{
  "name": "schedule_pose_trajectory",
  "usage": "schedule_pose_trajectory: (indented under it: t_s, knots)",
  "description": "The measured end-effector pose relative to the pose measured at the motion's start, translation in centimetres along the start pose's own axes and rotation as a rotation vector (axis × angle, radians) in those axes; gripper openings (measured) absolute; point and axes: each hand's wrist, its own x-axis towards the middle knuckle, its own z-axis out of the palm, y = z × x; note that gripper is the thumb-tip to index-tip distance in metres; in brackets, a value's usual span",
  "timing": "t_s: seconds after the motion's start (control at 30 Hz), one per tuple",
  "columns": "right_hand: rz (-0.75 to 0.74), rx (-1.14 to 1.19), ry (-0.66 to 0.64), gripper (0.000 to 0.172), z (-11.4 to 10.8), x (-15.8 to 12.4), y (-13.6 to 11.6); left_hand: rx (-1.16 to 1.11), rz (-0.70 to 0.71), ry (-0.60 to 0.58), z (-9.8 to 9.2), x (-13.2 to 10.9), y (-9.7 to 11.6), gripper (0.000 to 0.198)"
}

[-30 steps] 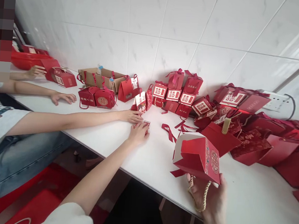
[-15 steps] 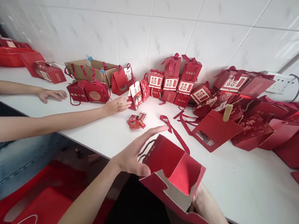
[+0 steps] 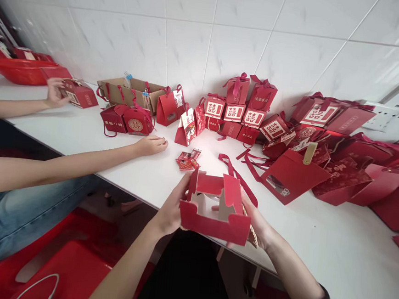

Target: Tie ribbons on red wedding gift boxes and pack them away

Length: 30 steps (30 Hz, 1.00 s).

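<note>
Red box (image 3: 215, 210) now upright, open-topped, between left hand (image 3: 170, 209) and right hand (image 3: 259, 223).

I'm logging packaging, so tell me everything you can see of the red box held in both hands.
The red box looks like thin card, red outside and pale inside. Its top is open with flaps standing up, and it is over the near edge of the white table. The left hand grips its left side, the right hand its right, beside a cream cord.

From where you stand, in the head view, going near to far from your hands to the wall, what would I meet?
First the open red gift box, held by left hand and right hand → small red packets → cartoon-printed gift bag → red box with a window → white tiled wall.
</note>
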Motion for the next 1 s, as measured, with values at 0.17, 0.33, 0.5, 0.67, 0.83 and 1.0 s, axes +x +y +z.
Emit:
schedule_pose_trajectory:
  t_s: [0.17,0.33,0.5,0.67,0.83,1.0]
  knots:
    - [-0.118,-0.097,-0.134,0.046,-1.1,0.8,-2.4,0.201,0.012,0.173,0.3,0.4,-0.9,0.049]
    - [-0.217,-0.229,-0.402,0.057,-0.9,0.9,-4.9,0.302,0.014,0.222,0.2,0.7,-0.9,0.049]
    - [-0.216,-0.244,-0.197,0.040,-0.2,1.3,-4.4,0.153,0.076,0.090,0.1,0.7,-1.2,0.059]
    - [-0.208,-0.246,-0.158,0.028,-0.2,0.1,-3.5,0.200,0.186,0.120,0.0,0.5,-1.9,0.054]
    - [-0.182,-0.229,-0.359,0.059,-0.9,-0.9,-4.0,0.319,0.201,0.182,0.7,0.6,-1.8,0.046]
    - [-0.186,-0.228,-0.498,0.080,-1.5,-0.9,-4.2,0.425,0.119,0.266,1.8,0.6,-0.9,0.042]
